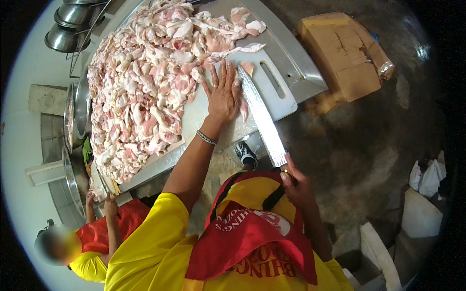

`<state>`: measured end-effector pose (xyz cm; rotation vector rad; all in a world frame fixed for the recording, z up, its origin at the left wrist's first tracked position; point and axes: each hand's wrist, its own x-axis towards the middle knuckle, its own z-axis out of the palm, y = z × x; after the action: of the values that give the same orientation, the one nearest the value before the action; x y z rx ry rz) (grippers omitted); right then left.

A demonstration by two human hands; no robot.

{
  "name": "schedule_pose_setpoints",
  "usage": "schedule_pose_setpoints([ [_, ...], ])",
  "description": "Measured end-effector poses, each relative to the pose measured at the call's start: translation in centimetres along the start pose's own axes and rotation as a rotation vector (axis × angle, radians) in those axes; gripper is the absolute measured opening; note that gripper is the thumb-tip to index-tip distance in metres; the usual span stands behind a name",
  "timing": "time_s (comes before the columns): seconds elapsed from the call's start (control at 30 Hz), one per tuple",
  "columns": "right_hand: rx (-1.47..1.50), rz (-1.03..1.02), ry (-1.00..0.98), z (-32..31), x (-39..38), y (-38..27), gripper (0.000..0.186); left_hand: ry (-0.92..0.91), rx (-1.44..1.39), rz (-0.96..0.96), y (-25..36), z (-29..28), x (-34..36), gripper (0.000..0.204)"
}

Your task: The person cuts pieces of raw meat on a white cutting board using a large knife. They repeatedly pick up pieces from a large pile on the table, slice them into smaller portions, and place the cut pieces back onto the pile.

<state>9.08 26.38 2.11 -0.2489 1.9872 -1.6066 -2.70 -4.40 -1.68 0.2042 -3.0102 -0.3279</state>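
My left hand (223,97) lies flat with its fingers stretched out, pressing down at the edge of a white cutting board (285,103). A strip of pale pink raw meat (244,109) sticks out beside its palm, and whatever is under the palm is hidden. In my right hand (297,185) is the handle of a large kitchen knife (262,119). Its broad, shiny blade slants up and left across the board, the tip close to my left fingertips. A small pinkish meat piece (247,68) rests by the tip. Left of my hand spreads a big heap of raw chicken pieces (141,92).
A steel table (310,85) carries the board and heap. Beyond its right corner stands a worn cardboard box (344,58). At the lower left a co-worker's hands (110,207) work with a blade by the heap's end. Steel bowls (68,39) hang at the upper left.
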Motion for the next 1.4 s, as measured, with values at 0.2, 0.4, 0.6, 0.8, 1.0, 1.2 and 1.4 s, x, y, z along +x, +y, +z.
schedule_pose_setpoints([
  [0.2,0.009,-0.062,0.005,0.7,3.0,-1.0,0.049,0.039,-0.004,0.023,-0.1,0.2,0.2,0.065],
  [0.4,-0.166,-0.143,0.035,1.4,9.6,-1.2,0.048,0.056,-0.015,0.002,0.2,0.4,0.8,0.066],
  [0.6,-0.146,-0.047,-0.019,0.1,6.8,-2.7,0.046,0.081,-0.030,-0.007,0.5,0.2,0.7,0.066],
  [0.8,-0.224,0.012,-0.052,-1.3,6.4,-3.9,0.045,0.069,-0.002,0.001,0.6,0.0,0.7,0.066],
  [1.0,-0.132,-0.017,-0.123,-0.5,11.0,-3.5,0.051,0.028,-0.009,-0.026,0.5,-0.1,0.7,0.066],
  [1.2,-0.247,0.353,-0.263,-2.8,8.0,-4.2,0.052,0.064,0.028,-0.037,0.4,0.3,0.7,0.066],
  [1.4,-0.234,0.169,-0.222,-2.2,9.7,-5.0,0.050,0.050,0.034,-0.060,0.4,0.4,0.5,0.067],
])
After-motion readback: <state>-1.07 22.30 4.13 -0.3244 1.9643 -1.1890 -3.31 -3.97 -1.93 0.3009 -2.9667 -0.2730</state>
